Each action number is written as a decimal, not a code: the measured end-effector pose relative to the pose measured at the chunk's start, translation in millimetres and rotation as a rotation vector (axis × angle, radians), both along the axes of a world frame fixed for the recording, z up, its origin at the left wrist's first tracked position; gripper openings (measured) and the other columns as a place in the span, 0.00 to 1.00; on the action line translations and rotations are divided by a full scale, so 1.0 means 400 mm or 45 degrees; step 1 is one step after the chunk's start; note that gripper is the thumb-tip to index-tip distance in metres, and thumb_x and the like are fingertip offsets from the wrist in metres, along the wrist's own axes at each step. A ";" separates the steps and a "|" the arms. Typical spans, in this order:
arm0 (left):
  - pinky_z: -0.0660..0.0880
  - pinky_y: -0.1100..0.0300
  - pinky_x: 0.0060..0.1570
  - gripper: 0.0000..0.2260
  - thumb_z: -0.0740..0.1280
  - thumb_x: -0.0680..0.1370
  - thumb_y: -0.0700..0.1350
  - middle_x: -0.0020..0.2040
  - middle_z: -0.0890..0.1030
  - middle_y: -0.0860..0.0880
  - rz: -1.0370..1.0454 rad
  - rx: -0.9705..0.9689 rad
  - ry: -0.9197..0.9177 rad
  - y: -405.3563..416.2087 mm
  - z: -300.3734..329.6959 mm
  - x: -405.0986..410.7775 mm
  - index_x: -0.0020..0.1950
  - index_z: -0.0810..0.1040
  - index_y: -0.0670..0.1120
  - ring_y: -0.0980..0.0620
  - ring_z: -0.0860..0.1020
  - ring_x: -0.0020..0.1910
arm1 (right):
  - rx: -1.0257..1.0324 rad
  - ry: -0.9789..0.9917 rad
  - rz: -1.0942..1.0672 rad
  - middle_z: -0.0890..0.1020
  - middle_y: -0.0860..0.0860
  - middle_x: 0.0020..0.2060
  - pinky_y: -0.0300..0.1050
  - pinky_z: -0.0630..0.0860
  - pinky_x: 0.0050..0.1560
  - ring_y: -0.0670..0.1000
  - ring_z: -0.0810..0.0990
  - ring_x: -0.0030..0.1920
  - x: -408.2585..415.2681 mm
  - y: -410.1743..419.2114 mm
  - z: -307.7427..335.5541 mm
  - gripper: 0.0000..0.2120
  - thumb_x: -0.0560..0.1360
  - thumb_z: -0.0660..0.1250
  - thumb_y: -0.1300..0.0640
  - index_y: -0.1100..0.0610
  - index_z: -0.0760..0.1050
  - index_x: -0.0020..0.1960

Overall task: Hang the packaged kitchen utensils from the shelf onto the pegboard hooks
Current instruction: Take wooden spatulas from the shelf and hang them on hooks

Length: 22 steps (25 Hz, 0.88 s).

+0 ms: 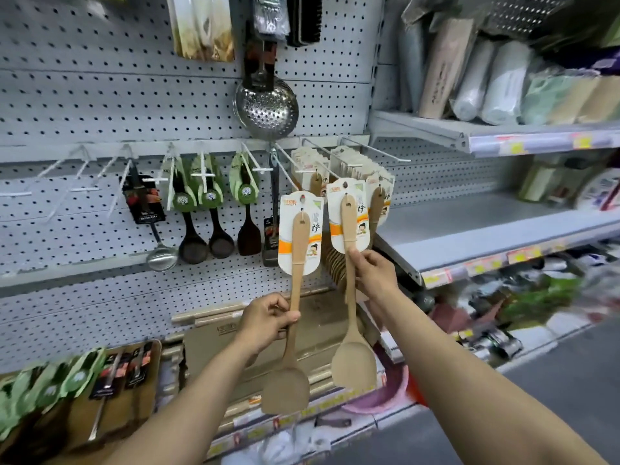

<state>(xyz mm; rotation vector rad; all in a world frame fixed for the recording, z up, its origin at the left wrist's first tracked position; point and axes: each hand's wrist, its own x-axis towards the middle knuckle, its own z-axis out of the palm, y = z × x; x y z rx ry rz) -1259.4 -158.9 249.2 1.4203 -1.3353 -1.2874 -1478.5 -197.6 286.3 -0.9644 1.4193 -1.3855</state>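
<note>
My left hand (266,322) grips the handle of a wooden spatula (287,384) whose white and orange card (301,229) is raised toward a white pegboard hook (285,169). My right hand (370,273) pinches the handle of a second wooden spatula (354,362). The card (349,213) of that one hangs at the front of a hook (322,151) that holds several of the same packs. Whether the left card's hole sits on the hook tip I cannot tell.
Dark wooden spoons (193,246) with green cards, a steel ladle (162,256) and a skimmer (266,107) hang on the grey pegboard (84,105). Bare hooks (70,169) stick out at left. The lower shelf holds a box (110,391) of packaged utensils. Grey shelves (486,236) project at right.
</note>
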 end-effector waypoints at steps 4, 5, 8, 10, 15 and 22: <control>0.81 0.48 0.46 0.08 0.73 0.73 0.37 0.39 0.80 0.43 0.055 -0.005 -0.014 -0.008 0.011 -0.042 0.39 0.75 0.43 0.48 0.82 0.41 | -0.008 -0.049 0.079 0.80 0.57 0.37 0.67 0.79 0.50 0.58 0.78 0.39 -0.024 -0.053 -0.001 0.16 0.75 0.72 0.45 0.58 0.80 0.42; 0.80 0.46 0.48 0.08 0.73 0.74 0.37 0.39 0.81 0.43 0.062 -0.008 -0.016 -0.017 0.011 -0.049 0.39 0.75 0.43 0.48 0.82 0.40 | -0.003 -0.053 0.092 0.80 0.58 0.37 0.66 0.80 0.49 0.58 0.78 0.39 -0.030 -0.066 -0.007 0.16 0.75 0.72 0.45 0.59 0.80 0.43; 0.80 0.42 0.50 0.08 0.73 0.73 0.38 0.39 0.81 0.43 0.061 -0.001 -0.032 -0.053 -0.005 -0.056 0.39 0.75 0.43 0.48 0.83 0.41 | -0.015 -0.060 0.121 0.80 0.53 0.35 0.53 0.77 0.40 0.56 0.77 0.39 -0.042 -0.101 -0.040 0.15 0.76 0.70 0.45 0.57 0.81 0.44; 0.80 0.42 0.50 0.08 0.73 0.73 0.37 0.38 0.81 0.43 0.053 0.014 -0.044 -0.075 -0.022 -0.063 0.39 0.76 0.43 0.48 0.83 0.40 | -0.024 -0.072 0.151 0.80 0.51 0.34 0.46 0.74 0.36 0.54 0.76 0.38 -0.043 -0.121 -0.057 0.14 0.76 0.70 0.44 0.55 0.81 0.42; 0.80 0.45 0.50 0.09 0.73 0.74 0.38 0.40 0.81 0.41 0.054 0.036 -0.043 -0.131 -0.053 -0.080 0.38 0.75 0.45 0.45 0.83 0.43 | -0.030 -0.041 0.207 0.83 0.53 0.38 0.46 0.77 0.39 0.53 0.79 0.39 -0.039 -0.219 -0.047 0.12 0.76 0.71 0.45 0.54 0.81 0.41; 0.77 0.59 0.36 0.09 0.73 0.74 0.38 0.38 0.81 0.44 0.067 0.054 -0.045 -0.203 -0.078 -0.085 0.38 0.75 0.45 0.52 0.81 0.34 | 0.026 -0.033 0.255 0.85 0.60 0.46 0.53 0.76 0.48 0.57 0.80 0.45 -0.024 -0.383 -0.082 0.14 0.71 0.73 0.40 0.51 0.83 0.41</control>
